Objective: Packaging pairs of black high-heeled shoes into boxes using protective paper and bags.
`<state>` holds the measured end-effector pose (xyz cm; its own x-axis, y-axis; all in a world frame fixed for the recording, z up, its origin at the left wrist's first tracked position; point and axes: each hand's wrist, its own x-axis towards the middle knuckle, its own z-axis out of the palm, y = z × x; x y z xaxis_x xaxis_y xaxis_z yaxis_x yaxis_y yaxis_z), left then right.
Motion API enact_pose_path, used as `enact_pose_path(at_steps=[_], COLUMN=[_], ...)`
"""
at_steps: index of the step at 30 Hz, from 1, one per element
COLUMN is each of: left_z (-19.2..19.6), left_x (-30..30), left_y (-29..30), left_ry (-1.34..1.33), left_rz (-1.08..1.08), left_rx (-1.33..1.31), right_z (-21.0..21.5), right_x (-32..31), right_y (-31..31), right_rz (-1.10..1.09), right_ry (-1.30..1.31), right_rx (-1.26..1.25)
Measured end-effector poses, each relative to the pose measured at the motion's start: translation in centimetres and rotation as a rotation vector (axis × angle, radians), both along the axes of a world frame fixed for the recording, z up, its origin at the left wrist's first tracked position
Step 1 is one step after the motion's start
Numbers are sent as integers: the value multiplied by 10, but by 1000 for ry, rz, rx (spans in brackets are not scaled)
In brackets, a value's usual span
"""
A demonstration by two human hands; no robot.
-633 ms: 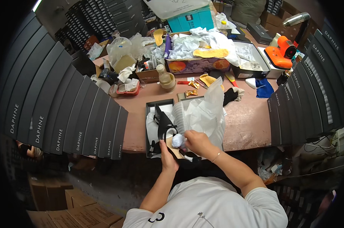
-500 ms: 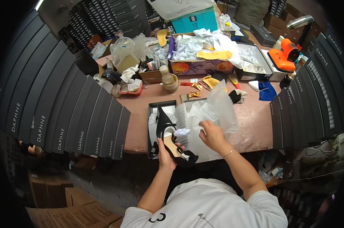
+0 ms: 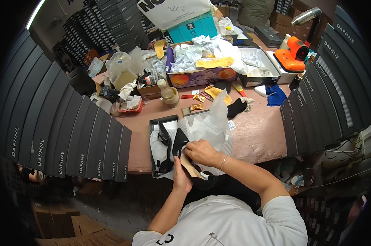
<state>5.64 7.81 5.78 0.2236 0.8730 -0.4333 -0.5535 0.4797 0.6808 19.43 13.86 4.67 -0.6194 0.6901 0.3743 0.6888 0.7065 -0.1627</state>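
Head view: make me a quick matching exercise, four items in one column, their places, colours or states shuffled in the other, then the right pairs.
Column one
1. Left hand
2. Second shoe
3. Rightmost cloth
4. Insole on the crumpled paper

Column two
A. Blue
B. Holding a black shoe
C. Yellow
D. Lying in the open dark box

Right pairs: 1-B, 2-D, 3-A, 4-C
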Motion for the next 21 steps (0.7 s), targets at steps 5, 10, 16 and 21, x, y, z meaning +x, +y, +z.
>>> enact_pose_path(at_steps=[5,10,16,21], left_z=[-7,-13,-3,9], left_x=[-9,-45,-29,-3], left_y=[7,45,33,14], left_ry=[-18,34,-56,-243], left_rz=[-5,139,67,36], left_rx=[-15,-36,-30,-87], right_z=[-4,2,31,-1], right_x=[0,32,8,-8], right_y=[2,-13,-3,21], right_rz=[25,-248,-203,-110], right_ry=[12,-75,309,220], right_rx=[35,67,71,231])
